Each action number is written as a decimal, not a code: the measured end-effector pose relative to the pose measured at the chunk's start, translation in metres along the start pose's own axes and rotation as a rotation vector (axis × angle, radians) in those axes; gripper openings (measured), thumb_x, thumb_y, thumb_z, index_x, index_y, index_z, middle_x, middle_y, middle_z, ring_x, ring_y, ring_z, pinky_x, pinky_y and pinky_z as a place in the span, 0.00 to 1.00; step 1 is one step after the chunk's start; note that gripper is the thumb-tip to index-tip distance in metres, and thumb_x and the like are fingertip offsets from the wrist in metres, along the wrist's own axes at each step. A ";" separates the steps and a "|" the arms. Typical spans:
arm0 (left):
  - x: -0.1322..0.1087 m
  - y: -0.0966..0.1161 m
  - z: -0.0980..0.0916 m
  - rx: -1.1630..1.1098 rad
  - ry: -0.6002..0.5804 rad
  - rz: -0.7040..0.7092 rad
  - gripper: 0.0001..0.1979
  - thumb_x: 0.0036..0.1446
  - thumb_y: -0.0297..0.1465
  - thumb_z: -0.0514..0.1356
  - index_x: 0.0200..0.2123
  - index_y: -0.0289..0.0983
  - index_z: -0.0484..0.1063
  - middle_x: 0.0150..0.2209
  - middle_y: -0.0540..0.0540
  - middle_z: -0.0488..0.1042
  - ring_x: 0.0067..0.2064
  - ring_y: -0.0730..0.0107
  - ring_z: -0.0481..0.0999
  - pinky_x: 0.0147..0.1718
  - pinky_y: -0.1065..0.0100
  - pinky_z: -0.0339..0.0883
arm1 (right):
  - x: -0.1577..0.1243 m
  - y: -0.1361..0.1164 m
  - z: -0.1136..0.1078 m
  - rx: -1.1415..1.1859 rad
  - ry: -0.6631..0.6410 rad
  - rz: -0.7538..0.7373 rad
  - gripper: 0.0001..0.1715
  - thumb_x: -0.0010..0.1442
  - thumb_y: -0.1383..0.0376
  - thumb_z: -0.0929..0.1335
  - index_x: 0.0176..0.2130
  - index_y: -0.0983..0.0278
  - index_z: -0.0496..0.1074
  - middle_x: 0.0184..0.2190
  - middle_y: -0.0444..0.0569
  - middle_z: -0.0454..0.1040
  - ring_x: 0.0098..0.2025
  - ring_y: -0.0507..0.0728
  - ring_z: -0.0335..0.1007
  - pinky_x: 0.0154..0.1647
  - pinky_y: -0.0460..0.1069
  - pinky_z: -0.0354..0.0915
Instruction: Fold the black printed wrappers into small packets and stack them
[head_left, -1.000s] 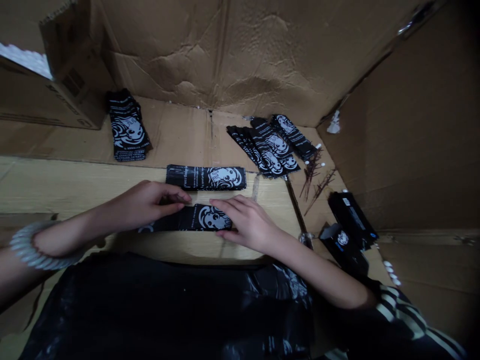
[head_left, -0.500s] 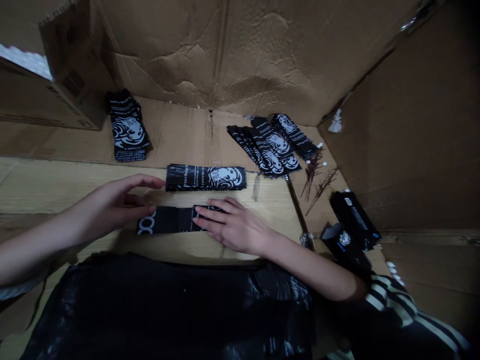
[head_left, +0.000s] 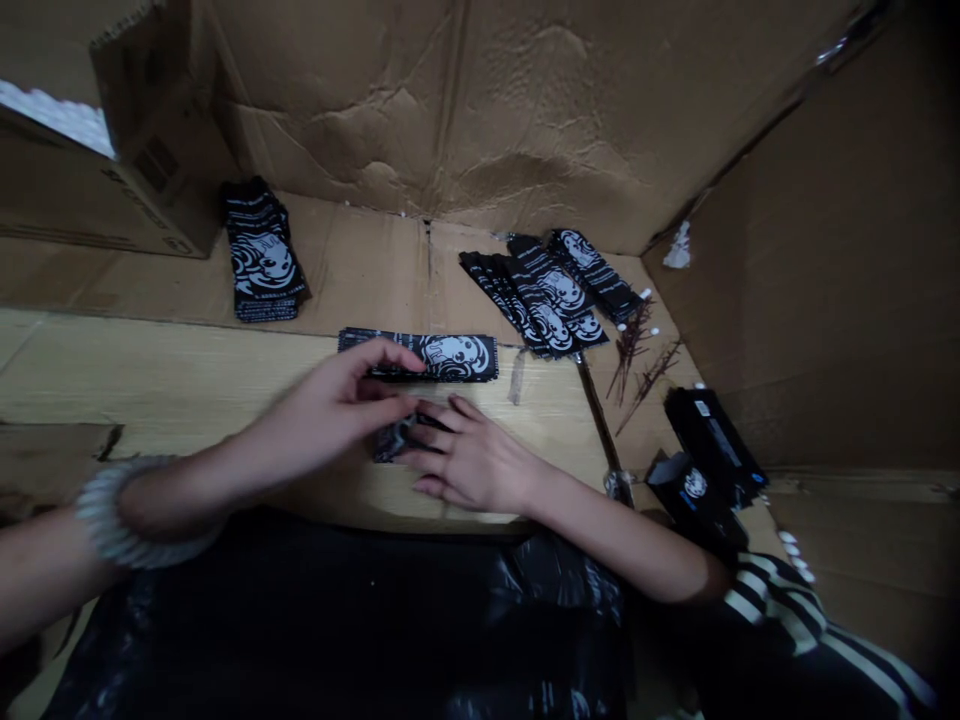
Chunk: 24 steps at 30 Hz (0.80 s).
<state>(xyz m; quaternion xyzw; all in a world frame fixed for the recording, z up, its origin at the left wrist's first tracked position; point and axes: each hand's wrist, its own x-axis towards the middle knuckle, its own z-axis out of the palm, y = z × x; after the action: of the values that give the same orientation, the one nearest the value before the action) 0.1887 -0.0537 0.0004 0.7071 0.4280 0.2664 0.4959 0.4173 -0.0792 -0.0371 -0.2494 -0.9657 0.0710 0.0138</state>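
A black strip printed with a white cartoon face lies on the pale wooden board under my hands. Only a short, crumpled-looking part of this lower strip (head_left: 391,443) shows. My right hand (head_left: 469,455) rests on it with fingers spread. My left hand (head_left: 337,395) is blurred, with its thumb at the strip and its fingertips over the edge of a second printed strip (head_left: 457,357). A white coil bracelet (head_left: 142,515) circles my left wrist. The rest of the lower strip is hidden.
Stacks of printed strips lie at the back left (head_left: 262,255) and back right (head_left: 536,300). Thin brown sticks (head_left: 641,365) lie beyond my right hand. Black boxes (head_left: 709,445) stand at the right. A black plastic bag (head_left: 337,630) lies in front, and cardboard walls (head_left: 480,110) rise behind.
My left hand has moved right over the lower strip, bringing the bracelet into view. Much less of that strip shows, and its long left part no longer lies flat on the board.
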 end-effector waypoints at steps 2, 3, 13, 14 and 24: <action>0.004 0.005 0.005 -0.103 -0.042 -0.038 0.25 0.61 0.48 0.63 0.56 0.40 0.68 0.47 0.43 0.80 0.44 0.59 0.83 0.38 0.61 0.79 | -0.006 0.002 -0.001 0.013 0.050 0.003 0.24 0.73 0.49 0.66 0.47 0.62 0.84 0.53 0.58 0.83 0.72 0.71 0.63 0.71 0.71 0.61; 0.004 0.006 0.004 -0.128 -0.052 -0.046 0.27 0.60 0.49 0.64 0.56 0.41 0.67 0.45 0.44 0.80 0.43 0.59 0.82 0.39 0.61 0.79 | -0.011 0.004 -0.002 0.021 0.095 0.007 0.26 0.73 0.47 0.66 0.42 0.64 0.84 0.47 0.59 0.84 0.71 0.72 0.64 0.70 0.72 0.60; -0.011 -0.038 -0.034 0.675 -0.160 0.426 0.26 0.54 0.55 0.70 0.44 0.42 0.74 0.52 0.42 0.80 0.51 0.52 0.79 0.46 0.58 0.72 | -0.048 0.013 -0.014 0.145 0.408 0.241 0.23 0.69 0.47 0.69 0.37 0.63 0.78 0.36 0.54 0.81 0.44 0.64 0.77 0.44 0.58 0.75; -0.011 -0.040 -0.032 0.724 -0.168 0.416 0.27 0.53 0.55 0.70 0.45 0.41 0.75 0.50 0.41 0.81 0.49 0.51 0.79 0.45 0.58 0.72 | -0.047 0.012 -0.012 0.166 0.422 0.270 0.26 0.68 0.44 0.70 0.39 0.64 0.78 0.36 0.54 0.81 0.42 0.64 0.76 0.43 0.58 0.75; -0.007 -0.039 -0.024 0.724 -0.144 0.333 0.15 0.57 0.41 0.66 0.47 0.44 0.77 0.40 0.43 0.82 0.39 0.56 0.81 0.37 0.59 0.73 | -0.028 0.009 0.000 0.188 0.270 0.245 0.35 0.68 0.54 0.73 0.67 0.68 0.69 0.58 0.61 0.79 0.59 0.68 0.74 0.61 0.64 0.73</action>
<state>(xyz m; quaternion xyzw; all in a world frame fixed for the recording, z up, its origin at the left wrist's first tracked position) 0.1530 -0.0428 -0.0271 0.9126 0.3378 0.1251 0.1937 0.4459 -0.0849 -0.0380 -0.3699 -0.9066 0.1277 0.1578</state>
